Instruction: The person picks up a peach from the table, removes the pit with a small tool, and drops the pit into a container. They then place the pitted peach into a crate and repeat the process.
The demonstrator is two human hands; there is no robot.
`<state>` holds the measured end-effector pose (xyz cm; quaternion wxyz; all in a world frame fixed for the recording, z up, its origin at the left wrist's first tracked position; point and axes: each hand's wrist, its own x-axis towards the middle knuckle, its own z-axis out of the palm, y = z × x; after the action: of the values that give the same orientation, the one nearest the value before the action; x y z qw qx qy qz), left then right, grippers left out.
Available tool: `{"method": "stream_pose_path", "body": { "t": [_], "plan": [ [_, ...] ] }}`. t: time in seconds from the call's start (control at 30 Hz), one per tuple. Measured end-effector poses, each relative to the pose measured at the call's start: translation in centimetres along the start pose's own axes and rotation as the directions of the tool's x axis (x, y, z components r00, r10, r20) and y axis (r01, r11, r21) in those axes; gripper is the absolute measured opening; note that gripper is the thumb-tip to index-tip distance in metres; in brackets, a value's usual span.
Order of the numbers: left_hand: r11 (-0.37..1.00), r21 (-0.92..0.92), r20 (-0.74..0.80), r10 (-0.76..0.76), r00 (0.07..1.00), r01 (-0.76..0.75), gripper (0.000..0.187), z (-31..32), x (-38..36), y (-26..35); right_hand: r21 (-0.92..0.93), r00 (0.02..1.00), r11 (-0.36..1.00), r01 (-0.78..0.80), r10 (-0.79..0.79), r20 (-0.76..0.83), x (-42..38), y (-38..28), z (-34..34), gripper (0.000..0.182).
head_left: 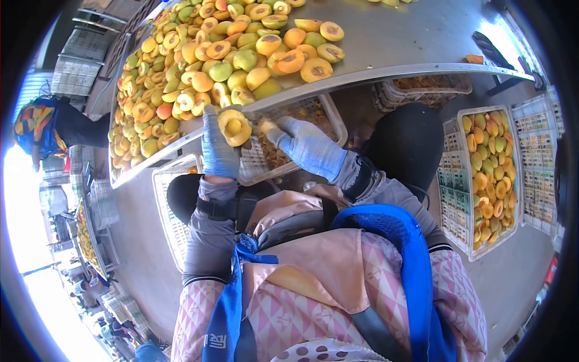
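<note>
My left hand (219,145), in a blue-grey knitted glove, is closed on a halved yellow fruit (234,127) with its cut face and hollow turned up. Just to its right, my right hand (307,145), in a similar glove, has its fingers pinched together near the fruit; what they hold, if anything, is too small to make out. Both hands are at the table's front edge. Beyond them a heap of halved yellow and green fruit (220,71) covers the left part of the metal table (386,42).
Under the edge sits a crate (338,120) holding brown pieces. A white crate (172,211) stands at the left. On the right, another crate (464,232) holds fruit halves, beside stacked crates (537,163). A person in a colourful head covering (39,127) is at far left.
</note>
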<state>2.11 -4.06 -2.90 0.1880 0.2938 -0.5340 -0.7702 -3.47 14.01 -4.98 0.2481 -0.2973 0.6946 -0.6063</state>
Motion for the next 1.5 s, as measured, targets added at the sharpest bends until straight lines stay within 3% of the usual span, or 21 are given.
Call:
{"method": "stream_pose_path", "body": {
  "t": [0.13, 0.23, 0.3, 0.37, 0.43, 0.5, 0.6, 0.63, 0.67, 0.7, 0.8, 0.87, 0.93, 0.97, 1.0, 1.07, 1.17, 1.27, 1.37, 1.47, 1.5],
  "plan": [
    [0.860, 0.421, 0.134, 0.257, 0.957, -0.289, 0.043, -2.1, 1.2, -1.1, -0.210, 0.997, 0.975, -0.071, 0.063, -0.046, 0.3, -0.2, 0.6, 0.043],
    [0.556, 0.690, 0.250, 0.418, 0.874, -0.463, 0.038, -2.2, 1.1, -0.2, -0.281, 0.995, 0.956, -0.080, 0.061, -0.078, 0.5, 0.2, 0.4, 0.043],
    [0.672, 0.682, 0.120, 0.286, 0.951, -0.289, 0.032, -1.9, -0.6, 1.4, -0.303, 0.995, 0.951, -0.069, 0.042, -0.094, 0.4, 0.9, 0.6, 0.044],
    [0.463, 0.721, 0.250, 0.520, 0.816, -0.516, 0.030, -4.9, -0.9, 2.3, -0.300, 0.994, 0.953, -0.033, 0.000, -0.112, 0.6, 1.5, 1.0, 0.044],
    [0.170, 0.812, 0.378, 0.577, 0.724, -0.559, 0.030, -9.3, -1.4, 5.1, -0.279, 0.991, 0.959, -0.052, 0.015, -0.131, 0.2, 1.0, 0.7, 0.044],
    [0.106, 0.910, 0.296, 0.507, 0.810, -0.400, 0.029, -19.4, -1.0, 8.4, -0.286, 0.989, 0.956, -0.060, 0.019, -0.144, 0.0, 0.5, 0.3, 0.044],
    [0.571, 0.820, -0.226, 0.249, 0.942, 0.046, 0.027, -28.6, -3.5, 11.0, -0.327, 0.992, 0.944, -0.050, 0.010, -0.124, -0.5, 0.1, 0.3, 0.044],
    [0.179, 0.984, -0.052, 0.259, 0.965, 0.005, 0.025, -32.5, -4.2, 11.5, -0.339, 0.994, 0.940, -0.038, 0.000, -0.113, -0.6, -0.1, 0.3, 0.044],
    [-0.239, 0.969, 0.114, 0.194, 0.974, -0.065, 0.024, -37.6, -4.0, 11.0, -0.353, 0.994, 0.935, -0.027, -0.011, -0.105, -0.7, -0.2, 0.1, 0.044],
    [-0.608, 0.779, 0.239, 0.066, 0.969, -0.151, 0.023, -36.9, -4.1, 11.1, -0.355, 0.995, 0.934, -0.040, 0.006, -0.098, -0.7, -0.5, 0.0, 0.044],
    [-0.405, 0.841, 0.504, 0.344, 0.792, -0.359, 0.024, -31.1, -2.0, 10.5, -0.361, 0.995, 0.930, -0.076, 0.050, -0.081, -0.7, -0.9, -0.2, 0.044],
    [0.066, 0.998, 0.005, 0.247, 0.969, -0.022, 0.024, -16.2, -1.8, 11.5, -0.354, 0.996, 0.932, -0.082, 0.062, -0.067, -0.4, -0.9, -0.2, 0.045],
    [0.100, 0.989, 0.091, 0.173, 0.981, -0.109, 0.026, -9.2, 1.1, 9.7, -0.344, 0.998, 0.938, -0.036, 0.015, -0.064, -0.3, -0.6, -0.2, 0.045],
    [-0.237, 0.931, 0.312, 0.130, 0.941, -0.276, 0.027, -6.1, 2.3, 8.7, -0.338, 0.998, 0.941, -0.017, -0.006, -0.066, -0.3, -0.5, -0.3, 0.045],
    [-0.534, 0.737, 0.498, 0.015, 0.867, -0.414, 0.028, -3.6, 3.5, 7.7, -0.328, 0.996, 0.944, -0.025, -0.005, -0.089, -0.3, -0.5, -0.4, 0.046],
    [-0.617, 0.581, 0.648, -0.044, 0.760, -0.530, 0.031, -0.9, 6.3, 4.6, -0.306, 0.992, 0.951, -0.045, 0.006, -0.128, -0.3, -0.6, -0.4, 0.046],
    [-0.456, 0.882, 0.137, 0.002, 0.991, -0.121, 0.035, 5.8, 5.1, 4.4, -0.300, 0.990, 0.952, -0.059, 0.018, -0.140, 0.0, -0.4, -0.8, 0.046],
    [-0.373, 0.907, 0.301, 0.250, 0.920, -0.196, 0.030, 3.3, 6.5, 2.5, -0.253, 0.989, 0.967, -0.036, -0.002, -0.147, 0.2, -0.6, -0.8, 0.041],
    [-0.044, 0.912, 0.381, 0.460, 0.802, -0.408, 0.022, 0.5, 7.8, 1.2, -0.174, 0.974, 0.985, -0.002, -0.038, -0.223, 0.7, -0.6, -0.8, 0.035],
    [0.298, 0.851, 0.266, 0.465, 0.844, -0.432, 0.016, -0.8, 7.6, 2.2, -0.152, 0.954, 0.988, 0.031, -0.075, -0.289, 1.4, -0.9, -0.9, 0.033],
    [0.168, 0.912, 0.284, 0.403, 0.870, -0.375, 0.027, -0.2, 7.0, 2.8, -0.142, 0.962, 0.990, 0.009, -0.047, -0.270, 1.6, -1.1, -0.7, 0.034]
  ]
}}
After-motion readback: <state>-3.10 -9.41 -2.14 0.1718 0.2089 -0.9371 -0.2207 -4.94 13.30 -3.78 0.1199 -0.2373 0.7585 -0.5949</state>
